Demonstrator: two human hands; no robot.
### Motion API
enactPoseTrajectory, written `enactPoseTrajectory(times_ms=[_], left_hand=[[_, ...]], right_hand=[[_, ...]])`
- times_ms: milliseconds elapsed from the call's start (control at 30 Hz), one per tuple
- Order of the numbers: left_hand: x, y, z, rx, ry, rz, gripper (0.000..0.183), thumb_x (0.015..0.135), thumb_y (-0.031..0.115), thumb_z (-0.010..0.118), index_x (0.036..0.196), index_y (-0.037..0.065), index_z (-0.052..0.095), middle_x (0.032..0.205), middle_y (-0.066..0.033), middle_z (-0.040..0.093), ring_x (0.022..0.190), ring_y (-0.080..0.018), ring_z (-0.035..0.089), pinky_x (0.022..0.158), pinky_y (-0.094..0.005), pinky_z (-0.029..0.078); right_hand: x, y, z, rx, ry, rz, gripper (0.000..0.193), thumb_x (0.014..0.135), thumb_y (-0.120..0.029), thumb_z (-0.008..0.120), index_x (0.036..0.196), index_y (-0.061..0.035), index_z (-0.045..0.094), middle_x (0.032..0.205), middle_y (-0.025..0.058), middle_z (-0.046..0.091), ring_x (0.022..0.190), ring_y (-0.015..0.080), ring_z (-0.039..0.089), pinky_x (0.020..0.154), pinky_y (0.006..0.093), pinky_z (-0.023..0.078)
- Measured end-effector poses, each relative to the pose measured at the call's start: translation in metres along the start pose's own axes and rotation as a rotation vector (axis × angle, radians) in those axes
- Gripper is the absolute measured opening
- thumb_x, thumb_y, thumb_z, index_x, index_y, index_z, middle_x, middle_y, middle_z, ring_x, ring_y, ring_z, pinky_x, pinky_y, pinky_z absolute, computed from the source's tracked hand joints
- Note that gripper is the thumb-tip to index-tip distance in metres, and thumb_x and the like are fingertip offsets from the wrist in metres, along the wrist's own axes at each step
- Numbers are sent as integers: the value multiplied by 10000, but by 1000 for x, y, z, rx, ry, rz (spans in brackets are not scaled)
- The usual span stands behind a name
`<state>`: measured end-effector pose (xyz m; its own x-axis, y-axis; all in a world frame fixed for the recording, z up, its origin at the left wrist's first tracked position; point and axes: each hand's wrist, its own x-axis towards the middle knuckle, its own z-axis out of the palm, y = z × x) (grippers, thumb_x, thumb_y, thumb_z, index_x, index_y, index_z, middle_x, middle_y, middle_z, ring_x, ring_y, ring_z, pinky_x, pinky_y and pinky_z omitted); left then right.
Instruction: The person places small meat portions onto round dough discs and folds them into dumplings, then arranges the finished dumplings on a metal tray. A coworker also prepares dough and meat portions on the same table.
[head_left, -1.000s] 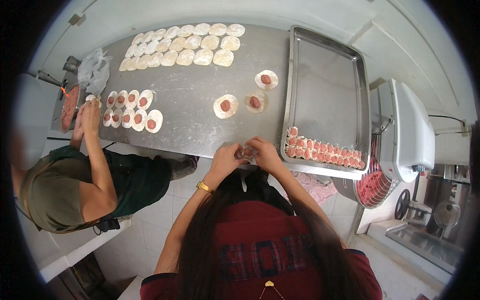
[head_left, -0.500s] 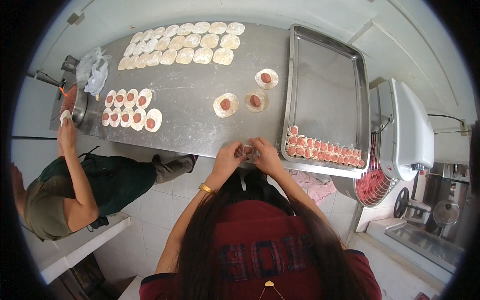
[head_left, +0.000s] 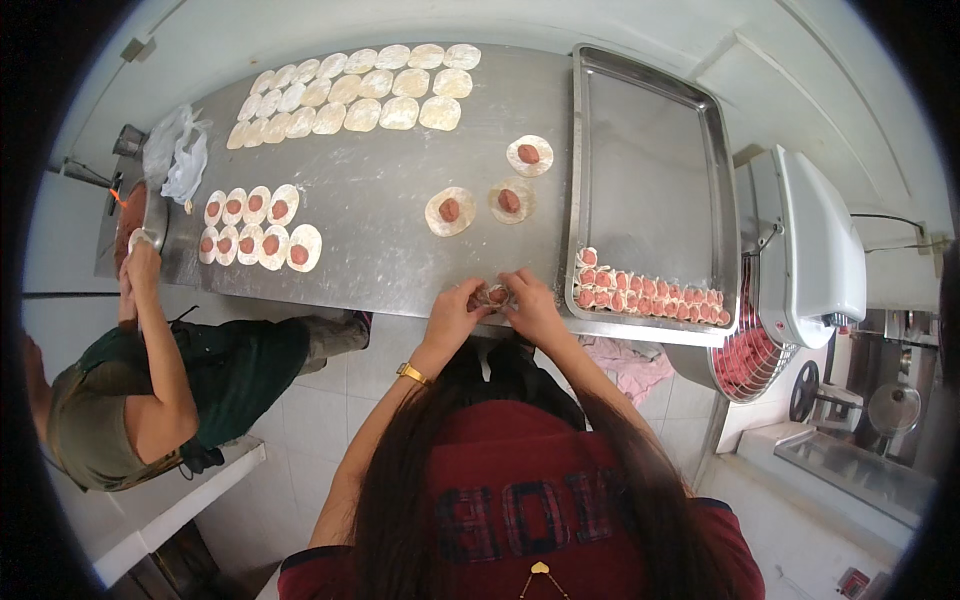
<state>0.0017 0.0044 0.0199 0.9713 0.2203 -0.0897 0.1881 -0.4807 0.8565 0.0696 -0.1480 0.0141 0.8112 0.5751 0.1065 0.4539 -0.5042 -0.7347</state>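
My left hand and my right hand meet at the table's front edge, fingers closed around a dumpling. Its thin wrapper is gathered round pink meat filling that shows at the top. Beyond my hands lie three flat round wrappers, each with a lump of meat: one wrapper to the left, a darker wrapper beside it, and another wrapper farther back. To my right a deep metal tray holds rows of open-topped dumplings along its near side.
Plain wrappers lie in rows at the back of the steel table; filled wrappers sit at the left. A co-worker holds a wrapper by a meat bowl. A white mixer stands right of the tray.
My fingers have shifted slightly around the dumpling, which stays between both hands. The co-worker's hand has moved a little nearer the meat bowl. The view has shifted slightly.
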Motion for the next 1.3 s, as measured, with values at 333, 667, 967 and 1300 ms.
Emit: enactPoseTrajectory(times_ms=[333,667,967,1300], left_hand=[[7,-22,-8,-65,-97,-11,238,760,13,680,981,-4,596,842,-112,661,761,-186,655,684,-299,513],[13,-38,-15,-1135,-250,-558,202,953,138,442,1109,50,536,1010,-49,610,863,-158,629,752,-279,533],[15,-13,-11,-1087,-286,-598,259,966,196,434,1145,31,521,996,-72,615,882,-155,622,780,-286,529],[15,-51,-7,-683,35,-185,206,970,157,437,1088,30,548,929,-25,594,802,-87,569,693,-219,472]], right_hand=[[-2,-12,0,-40,-21,-9,416,677,7,599,1088,-57,578,1041,161,534,972,375,538,825,427,461],[14,-46,19,28,81,90,310,700,-32,614,1009,-45,605,940,149,570,897,352,575,770,416,487],[-1,-37,-37,80,183,52,291,663,11,642,951,-25,641,935,129,602,853,302,603,751,365,485],[-58,128,-313,-478,197,222,276,649,20,615,920,-26,646,859,122,609,767,275,622,691,345,511]])
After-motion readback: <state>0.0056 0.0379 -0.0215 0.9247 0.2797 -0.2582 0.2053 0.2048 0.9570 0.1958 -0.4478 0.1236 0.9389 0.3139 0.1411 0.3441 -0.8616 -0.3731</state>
